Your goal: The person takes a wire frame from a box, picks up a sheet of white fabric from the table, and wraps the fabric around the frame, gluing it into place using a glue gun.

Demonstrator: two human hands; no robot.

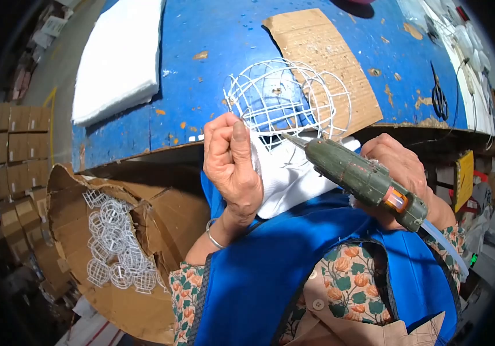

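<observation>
Your left hand (231, 164) is closed, fingers (219, 151) curled tight and thumb pressed over them, pinching a piece of white padded fabric (285, 176) against the lower edge of a white wire-mesh spherical cage (288, 98). The cage sits at the near edge of the blue-painted, chipped desk (213, 40), partly over a flat sheet of brown cardboard (322, 52), with the fabric hanging from it toward your blue apron (270, 265). Your right hand (400, 170) is wrapped fully around a dark green hot-glue gun (362, 179), its fingers closed on the grip; the nozzle points at the seam where fabric meets wire, just beside your left thumb. A clear glue stick (443, 245) trails from the rear of the gun. My judgement: the step in hand is bonding the fabric to the cage rim. The next move calls for a small bead laid exactly on the wire, then firm pressure from the left hand, with the thumb kept off the hot glue. Also noted: a white foam slab (120, 57) at the far left of the desk, black scissors (439, 95) to the right, and an open brown cardboard box (109, 277) of further white wire cages (115, 245) by your left elbow.
</observation>
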